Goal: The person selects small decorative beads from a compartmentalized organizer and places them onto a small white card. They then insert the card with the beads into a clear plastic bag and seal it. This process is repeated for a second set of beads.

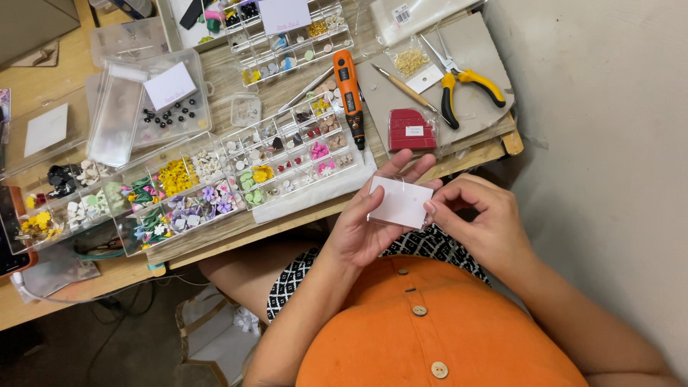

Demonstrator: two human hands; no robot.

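Above the person's lap, the left hand [365, 222] cradles a small white card in a clear sleeve [400, 201], fingers curled under it. The right hand [479, 218] pinches the card's right edge. Beyond, on the wooden counter [236, 233], lie a clear compartment box of tiny flowers [215, 193], an orange rotary tool [350, 93] and yellow-handled pliers [466, 82].

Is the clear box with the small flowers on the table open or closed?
Open. The clear box shows its compartments of small flowers uncovered, with no lid over them.
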